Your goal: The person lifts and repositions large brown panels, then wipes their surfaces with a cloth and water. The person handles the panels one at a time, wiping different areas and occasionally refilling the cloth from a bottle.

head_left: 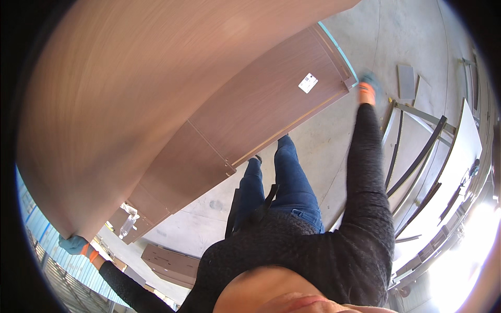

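Observation:
A large brown wood-grain panel (120, 88) fills the upper left of the head view and is lifted off the ground. My left hand (73, 244), in a blue-green glove with an orange cuff, grips its lower left corner. My right hand (367, 85), gloved the same way, holds the far right corner of a lower brown panel with a white sticker (271, 104). Both arms are stretched wide apart in dark sleeves. My legs in blue jeans (282, 182) stand on the concrete floor below the panels.
More brown panels (169, 263) lie flat on the concrete floor at the lower left, with a clear plastic bottle (127, 224) nearby. A metal rack with dark bars and a white board (459, 156) stands on the right. A small grey slab (405, 81) lies on the floor beyond it.

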Available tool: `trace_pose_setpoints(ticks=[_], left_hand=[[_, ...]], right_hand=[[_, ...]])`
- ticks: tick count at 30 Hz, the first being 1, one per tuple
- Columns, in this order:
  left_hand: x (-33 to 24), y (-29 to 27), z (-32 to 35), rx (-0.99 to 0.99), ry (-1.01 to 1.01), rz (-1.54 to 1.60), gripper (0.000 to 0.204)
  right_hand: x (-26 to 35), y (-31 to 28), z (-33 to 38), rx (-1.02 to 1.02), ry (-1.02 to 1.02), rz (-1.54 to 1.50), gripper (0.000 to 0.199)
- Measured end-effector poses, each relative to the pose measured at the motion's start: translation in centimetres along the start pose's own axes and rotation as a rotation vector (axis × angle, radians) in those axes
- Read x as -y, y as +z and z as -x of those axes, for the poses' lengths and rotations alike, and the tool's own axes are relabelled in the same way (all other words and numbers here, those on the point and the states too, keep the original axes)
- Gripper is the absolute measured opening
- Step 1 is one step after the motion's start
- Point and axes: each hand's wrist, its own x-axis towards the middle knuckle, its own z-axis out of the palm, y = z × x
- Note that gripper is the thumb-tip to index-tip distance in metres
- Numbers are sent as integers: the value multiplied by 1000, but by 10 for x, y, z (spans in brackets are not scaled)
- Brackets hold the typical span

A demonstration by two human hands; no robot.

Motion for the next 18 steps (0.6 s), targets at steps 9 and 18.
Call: trace_pose_setpoints(ticks=[9, 18], left_hand=[[29, -25, -53, 202, 86, -466, 35], [68, -25, -42, 119, 191, -670, 26]], right_hand=[[51, -9, 28, -680, -207, -411, 65], [294, -26, 284, -127, -981, -138, 71]])
